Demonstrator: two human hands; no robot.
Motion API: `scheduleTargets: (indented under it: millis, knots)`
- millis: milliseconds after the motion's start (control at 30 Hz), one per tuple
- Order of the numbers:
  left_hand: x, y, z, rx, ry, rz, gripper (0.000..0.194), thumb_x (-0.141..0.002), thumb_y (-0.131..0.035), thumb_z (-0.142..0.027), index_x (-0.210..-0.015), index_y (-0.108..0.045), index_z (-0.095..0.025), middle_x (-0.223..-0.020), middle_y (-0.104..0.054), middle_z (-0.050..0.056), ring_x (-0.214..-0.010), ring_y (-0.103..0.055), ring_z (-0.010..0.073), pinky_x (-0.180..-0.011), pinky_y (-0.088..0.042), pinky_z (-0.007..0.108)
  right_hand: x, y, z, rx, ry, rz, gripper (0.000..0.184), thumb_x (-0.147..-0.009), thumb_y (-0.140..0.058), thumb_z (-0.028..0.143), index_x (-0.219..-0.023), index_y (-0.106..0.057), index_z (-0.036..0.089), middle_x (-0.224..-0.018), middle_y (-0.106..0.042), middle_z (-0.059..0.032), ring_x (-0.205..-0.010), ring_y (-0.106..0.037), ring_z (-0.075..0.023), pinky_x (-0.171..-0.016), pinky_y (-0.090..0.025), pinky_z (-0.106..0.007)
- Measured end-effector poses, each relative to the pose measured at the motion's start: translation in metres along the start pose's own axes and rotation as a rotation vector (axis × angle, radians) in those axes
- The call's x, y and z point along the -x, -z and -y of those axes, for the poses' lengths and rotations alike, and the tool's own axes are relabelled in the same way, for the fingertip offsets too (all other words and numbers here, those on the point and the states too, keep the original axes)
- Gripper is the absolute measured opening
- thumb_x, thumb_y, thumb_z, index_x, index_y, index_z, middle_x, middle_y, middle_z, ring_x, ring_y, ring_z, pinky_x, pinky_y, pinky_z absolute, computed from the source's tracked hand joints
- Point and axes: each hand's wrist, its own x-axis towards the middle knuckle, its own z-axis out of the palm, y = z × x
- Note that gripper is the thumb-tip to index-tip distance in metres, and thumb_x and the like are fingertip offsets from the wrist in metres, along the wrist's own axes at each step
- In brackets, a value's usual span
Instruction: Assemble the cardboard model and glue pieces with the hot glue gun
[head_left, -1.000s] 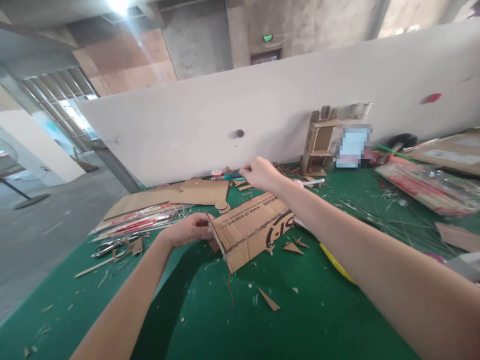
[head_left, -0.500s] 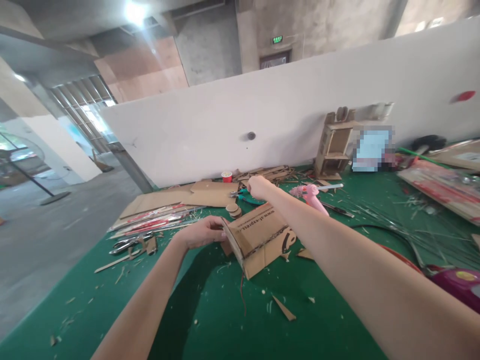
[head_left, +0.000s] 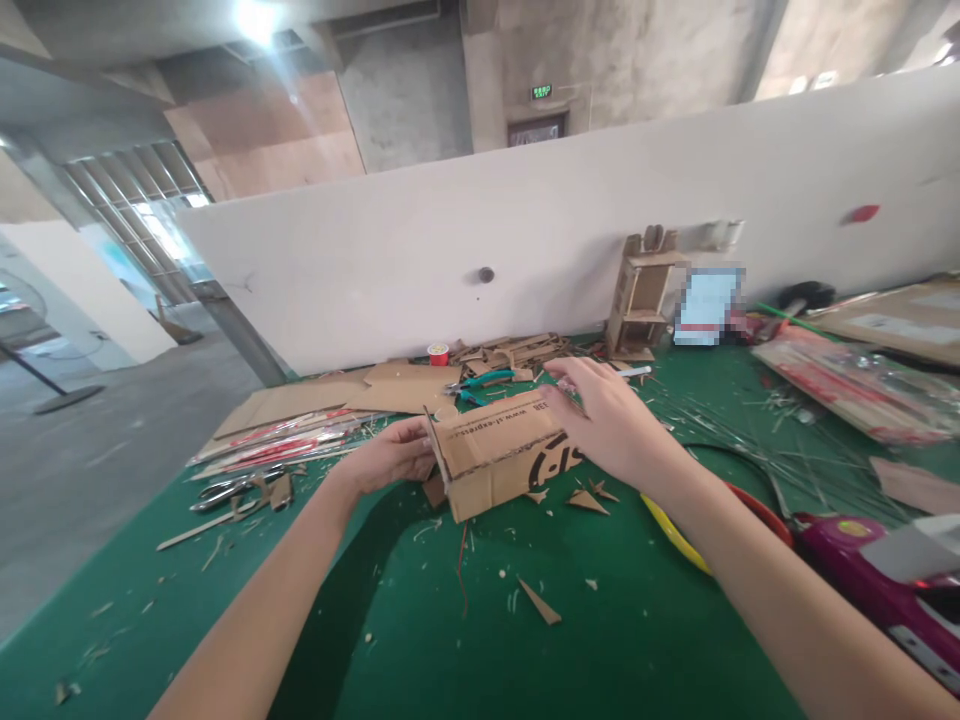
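Note:
A folded brown cardboard piece (head_left: 495, 455) with black printing stands on the green table (head_left: 600, 640). My left hand (head_left: 390, 455) grips its left edge, fingers closed around the fold. My right hand (head_left: 607, 420) hovers over the piece's right end with the fingers drawn together; a thin pale thing shows at the fingertips, too small to name. Teal-handled pliers (head_left: 480, 381) lie on the table just beyond the cardboard.
Flat cardboard sheets (head_left: 360, 395) and red-printed packets lie at the left, with scissors (head_left: 225, 490) nearer. A small cardboard model (head_left: 641, 295) stands against the white partition. A yellow strip (head_left: 671, 525) and a magenta tool (head_left: 862, 560) lie at the right. Cardboard scraps litter the cloth.
My right hand has drawn back from the pliers at the far side and now sits over the cardboard's right end. The left hand keeps its grip on the cardboard.

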Motion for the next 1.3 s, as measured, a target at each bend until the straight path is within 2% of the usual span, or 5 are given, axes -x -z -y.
scheduleTargets:
  millis: [233, 567, 767, 1033, 1300]
  knots:
    - [-0.004, 0.004, 0.003, 0.102, -0.169, -0.086, 0.025, -0.074, -0.074, -0.014, -0.098, -0.069, -0.014, -0.073, -0.071, 0.003, -0.063, -0.065, 0.0124, -0.064, -0.053, 0.021, 0.058, -0.001, -0.060, 0.465, -0.177, 0.346, 0.035, -0.091, -0.040, 0.034, -0.110, -0.059, 0.012, -0.101, -0.063, -0.0159, -0.096, -0.055, -0.0321, -0.080, -0.042, -0.042]
    - [0.004, 0.009, 0.001, 0.112, -0.169, -0.129, 0.043, -0.075, -0.071, -0.015, -0.117, -0.064, -0.017, -0.089, -0.074, 0.006, -0.062, -0.067, 0.0160, -0.057, -0.052, 0.023, 0.073, -0.006, -0.073, 0.526, -0.261, 0.552, 0.026, -0.090, -0.043, 0.028, -0.099, -0.059, 0.010, -0.098, -0.060, -0.0165, -0.091, -0.058, -0.0306, -0.078, -0.039, -0.038]
    - [0.004, 0.008, 0.002, 0.121, -0.162, -0.121, 0.044, -0.074, -0.072, -0.013, -0.116, -0.064, -0.018, -0.092, -0.074, 0.007, -0.063, -0.068, 0.0154, -0.057, -0.053, 0.023, 0.068, 0.005, -0.070, 0.447, -0.289, 0.496, 0.023, -0.086, -0.041, 0.026, -0.086, -0.061, 0.015, -0.086, -0.062, -0.0113, -0.078, -0.060, -0.0258, -0.070, -0.039, -0.034]
    - [-0.003, 0.000, 0.003, 0.183, -0.152, -0.128, 0.042, -0.068, -0.074, -0.012, -0.109, -0.065, -0.016, -0.098, -0.074, 0.008, -0.085, -0.071, 0.0218, -0.071, -0.056, 0.025, 0.051, 0.034, -0.060, 0.190, -0.467, 0.034, 0.025, -0.085, -0.045, 0.033, -0.096, -0.063, 0.018, -0.094, -0.068, -0.0082, -0.081, -0.062, -0.0217, -0.070, -0.042, -0.029]
    - [0.013, 0.022, -0.005, 0.149, -0.117, -0.197, 0.024, -0.066, -0.075, -0.017, -0.090, -0.072, -0.018, -0.077, -0.075, 0.003, -0.066, -0.071, 0.0191, -0.059, -0.055, 0.023, 0.042, -0.005, -0.049, 0.093, -0.454, 0.385, 0.018, -0.077, -0.054, 0.028, -0.090, -0.059, 0.017, -0.079, -0.066, -0.0067, -0.071, -0.061, -0.0188, -0.060, -0.038, -0.025]
